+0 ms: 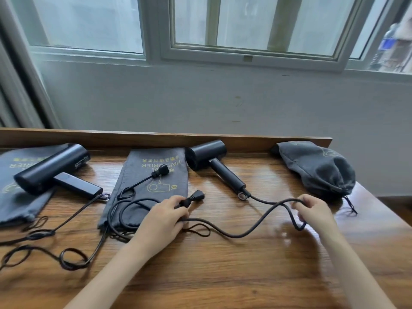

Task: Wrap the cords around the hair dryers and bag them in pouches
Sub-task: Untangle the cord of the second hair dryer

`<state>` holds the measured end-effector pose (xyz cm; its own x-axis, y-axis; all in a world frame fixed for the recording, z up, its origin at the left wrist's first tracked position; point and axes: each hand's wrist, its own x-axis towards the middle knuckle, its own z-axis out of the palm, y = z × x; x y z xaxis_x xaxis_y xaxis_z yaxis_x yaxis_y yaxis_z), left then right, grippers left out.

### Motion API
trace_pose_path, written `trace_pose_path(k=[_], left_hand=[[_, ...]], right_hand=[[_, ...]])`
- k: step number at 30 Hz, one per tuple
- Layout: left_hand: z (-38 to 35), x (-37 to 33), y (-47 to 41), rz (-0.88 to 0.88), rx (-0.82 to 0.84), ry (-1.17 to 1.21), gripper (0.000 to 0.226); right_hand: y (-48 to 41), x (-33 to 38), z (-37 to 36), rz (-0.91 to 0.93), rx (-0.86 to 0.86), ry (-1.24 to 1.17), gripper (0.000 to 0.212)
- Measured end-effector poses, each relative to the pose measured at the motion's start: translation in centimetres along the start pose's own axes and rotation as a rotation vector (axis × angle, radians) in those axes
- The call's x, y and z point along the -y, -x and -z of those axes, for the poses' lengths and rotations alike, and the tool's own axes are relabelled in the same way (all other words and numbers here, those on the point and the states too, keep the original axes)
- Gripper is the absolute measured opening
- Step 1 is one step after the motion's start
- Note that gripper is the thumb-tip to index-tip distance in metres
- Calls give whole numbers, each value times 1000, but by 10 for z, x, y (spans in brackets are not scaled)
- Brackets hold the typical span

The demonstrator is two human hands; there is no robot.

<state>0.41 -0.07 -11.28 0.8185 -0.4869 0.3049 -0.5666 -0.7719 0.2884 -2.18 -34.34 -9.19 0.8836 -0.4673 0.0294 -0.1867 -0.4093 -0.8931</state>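
Note:
Two black hair dryers lie on the wooden table (223, 275). The middle dryer (207, 155) points its handle toward me, and its cord (252, 230) sags between my hands. My left hand (165, 217) grips the plug end of that cord, with the plug (196, 196) sticking out past the fingers. My right hand (316, 210) pinches a loop of the same cord. The left dryer (51, 168) rests on a flat grey pouch (15, 192); its cord (73, 255) trails loose. Another flat grey pouch (156, 175) lies between the dryers with a plug (159, 170) on it.
A filled, bulging grey drawstring pouch (316, 168) sits at the back right near the table's corner. A raised wooden ledge (156, 137) runs along the back, under a grey wall and window. The table's right edge slants close to my right hand.

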Motion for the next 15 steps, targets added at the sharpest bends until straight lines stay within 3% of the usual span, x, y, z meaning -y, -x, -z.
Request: trace_pose_path(k=[2, 5, 7, 10, 13, 15], left_hand=[[2, -2, -3, 49, -33, 116, 13], [9, -11, -10, 143, -141, 328, 23], [18, -25, -16, 142, -270, 422, 29], [31, -52, -32, 44, -439, 403, 27], [43, -84, -53, -157, -432, 330, 27], [45, -102, -64, -266, -382, 274, 26]], right_hand=[[3, 3, 4, -14, 156, -22, 9], [10, 15, 11, -13, 439, -7, 26], [14, 24, 11, 81, 440, 146, 32], [31, 49, -4, 383, 271, 335, 43], [50, 78, -32, 702, 356, 252, 73], [54, 89, -40, 853, 397, 233, 75]])
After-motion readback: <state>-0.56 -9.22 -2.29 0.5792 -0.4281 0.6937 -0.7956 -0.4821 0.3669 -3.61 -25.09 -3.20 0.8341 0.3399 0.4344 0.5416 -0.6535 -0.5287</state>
